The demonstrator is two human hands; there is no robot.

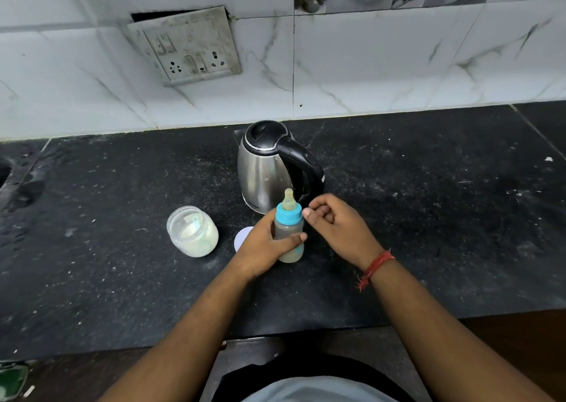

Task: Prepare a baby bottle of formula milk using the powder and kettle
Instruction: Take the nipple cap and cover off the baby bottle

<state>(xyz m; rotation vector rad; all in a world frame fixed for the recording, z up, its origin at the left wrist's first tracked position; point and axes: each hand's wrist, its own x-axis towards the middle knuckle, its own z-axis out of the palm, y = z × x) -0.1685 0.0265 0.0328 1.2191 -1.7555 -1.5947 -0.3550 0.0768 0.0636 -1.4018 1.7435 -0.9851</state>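
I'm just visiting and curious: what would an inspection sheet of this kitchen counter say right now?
Surface: dark stone counter, dusted with pale specks.
Job's things: baby bottle upright, blue collar and teat on, cloudy liquid inside; open powder jar with a scoop inside, to its left; steel kettle behind it, lid closed.
Clutter: white round lid, partly hidden by the left hand.
Hands: left hand grips the bottle; right hand is loosely curled beside the collar, holding nothing.
Cables: nothing seen.
Surroundings: marbled wall tiles, grimy socket plate.
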